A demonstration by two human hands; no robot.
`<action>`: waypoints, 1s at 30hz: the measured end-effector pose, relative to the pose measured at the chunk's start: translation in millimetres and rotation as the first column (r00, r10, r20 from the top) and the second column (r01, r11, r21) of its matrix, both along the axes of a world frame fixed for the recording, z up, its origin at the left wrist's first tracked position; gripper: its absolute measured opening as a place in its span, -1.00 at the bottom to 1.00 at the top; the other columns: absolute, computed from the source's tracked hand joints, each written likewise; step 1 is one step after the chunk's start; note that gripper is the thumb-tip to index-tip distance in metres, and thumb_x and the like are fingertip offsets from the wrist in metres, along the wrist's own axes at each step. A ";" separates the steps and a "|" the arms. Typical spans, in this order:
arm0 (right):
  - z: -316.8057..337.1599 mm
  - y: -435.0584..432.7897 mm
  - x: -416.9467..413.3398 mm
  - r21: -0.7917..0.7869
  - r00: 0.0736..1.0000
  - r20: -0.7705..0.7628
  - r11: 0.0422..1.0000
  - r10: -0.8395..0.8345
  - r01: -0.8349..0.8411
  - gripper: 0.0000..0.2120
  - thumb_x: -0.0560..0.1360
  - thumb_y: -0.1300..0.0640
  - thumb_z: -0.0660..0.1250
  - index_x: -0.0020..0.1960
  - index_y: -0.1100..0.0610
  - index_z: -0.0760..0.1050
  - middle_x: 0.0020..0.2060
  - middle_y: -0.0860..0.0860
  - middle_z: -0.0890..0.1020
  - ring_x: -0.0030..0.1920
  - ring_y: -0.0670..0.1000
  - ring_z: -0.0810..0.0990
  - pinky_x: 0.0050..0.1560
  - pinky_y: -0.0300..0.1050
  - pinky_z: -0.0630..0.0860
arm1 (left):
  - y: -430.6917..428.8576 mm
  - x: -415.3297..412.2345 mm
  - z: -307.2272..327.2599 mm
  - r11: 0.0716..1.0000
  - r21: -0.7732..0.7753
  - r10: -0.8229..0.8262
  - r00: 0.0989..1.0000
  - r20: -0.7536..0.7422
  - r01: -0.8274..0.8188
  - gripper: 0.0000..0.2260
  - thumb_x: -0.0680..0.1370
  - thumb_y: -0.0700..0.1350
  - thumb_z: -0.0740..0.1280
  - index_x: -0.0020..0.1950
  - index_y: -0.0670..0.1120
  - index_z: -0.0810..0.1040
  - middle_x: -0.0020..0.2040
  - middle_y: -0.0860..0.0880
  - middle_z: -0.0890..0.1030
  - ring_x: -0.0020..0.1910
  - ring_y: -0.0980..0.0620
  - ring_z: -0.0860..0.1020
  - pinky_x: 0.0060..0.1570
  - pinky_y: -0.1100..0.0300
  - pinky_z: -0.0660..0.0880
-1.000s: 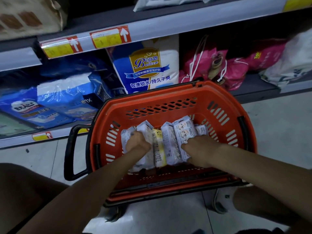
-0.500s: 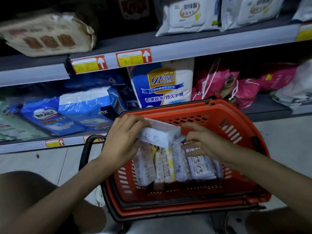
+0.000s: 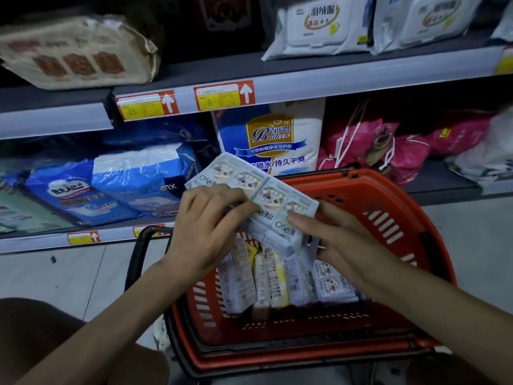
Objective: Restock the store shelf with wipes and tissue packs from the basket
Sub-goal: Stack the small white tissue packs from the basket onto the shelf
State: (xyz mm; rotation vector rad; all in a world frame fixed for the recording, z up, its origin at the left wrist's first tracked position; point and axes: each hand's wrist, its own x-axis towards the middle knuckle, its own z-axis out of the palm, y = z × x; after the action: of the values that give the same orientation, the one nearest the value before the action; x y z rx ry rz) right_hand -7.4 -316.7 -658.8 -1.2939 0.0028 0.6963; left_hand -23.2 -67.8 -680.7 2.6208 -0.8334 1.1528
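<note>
Tissue pack (image 3: 266,190) held above basket (image 3: 394,207), over its far-left rim.
Left hand (image 3: 205,226) and right hand (image 3: 341,240): each grip curled, pinching the pack's near edge. Judged best: support from beneath, keep it flat, then carry to the shelf (image 3: 305,76) front edge.

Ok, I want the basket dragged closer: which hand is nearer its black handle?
Left. The left hand grips the tissue pack just right of the black handle; the right hand holds the pack's other end, farther right.
</note>
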 end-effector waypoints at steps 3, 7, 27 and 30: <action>-0.6 2.3 -6.6 -0.122 0.986 0.158 0.992 0.046 -0.027 -0.57 0.52 0.02 0.47 0.36 -0.11 0.52 0.22 -0.10 0.66 0.20 -0.03 0.67 0.12 -0.11 0.63 | 2.6 -0.6 1.1 1.000 -0.010 -0.008 1.000 -0.016 0.008 -0.87 0.70 -0.19 0.24 0.22 -0.09 0.53 0.20 -0.07 0.51 0.15 -0.12 0.53 0.11 -0.01 0.37; 6.0 3.2 -15.9 -0.399 0.821 0.543 0.914 0.176 0.068 -0.21 0.37 -0.27 0.50 0.52 -0.31 0.26 0.41 -0.36 0.35 0.37 -0.32 0.42 0.19 -0.30 0.50 | 7.0 0.3 6.2 0.998 0.055 -0.024 0.997 -0.073 0.028 -0.85 0.69 -0.19 0.29 0.24 -0.15 0.57 0.19 -0.14 0.63 0.20 -0.15 0.55 0.22 0.01 0.37; -1.4 11.4 -8.2 -0.171 0.924 0.283 0.935 -0.255 0.311 -0.82 0.62 0.23 0.35 -0.08 0.00 0.63 0.03 0.20 0.59 0.08 0.36 0.55 -0.01 0.36 0.52 | 0.2 3.3 13.8 0.992 -0.089 0.078 0.994 -0.071 -0.084 -0.76 0.63 -0.28 0.40 0.29 -0.21 0.66 0.23 -0.14 0.68 0.23 -0.12 0.62 0.18 -0.04 0.49; 4.5 13.4 -4.9 -0.131 0.946 0.146 0.942 -0.291 0.310 -0.79 0.63 0.19 0.33 -0.09 -0.04 0.65 0.01 0.03 0.69 0.09 0.19 0.66 0.03 0.23 0.61 | 0.4 1.5 18.3 0.954 -0.232 0.169 0.980 -0.108 -0.190 -0.79 0.63 -0.25 0.39 0.26 -0.19 0.66 0.17 -0.12 0.68 0.17 -0.09 0.60 0.17 0.04 0.45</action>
State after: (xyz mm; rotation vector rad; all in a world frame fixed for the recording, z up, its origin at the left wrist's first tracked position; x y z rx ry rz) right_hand -12.3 -303.3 -654.3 -1.4442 0.1527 0.3564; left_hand -21.7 -67.5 -662.4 2.5612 -0.4139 1.0948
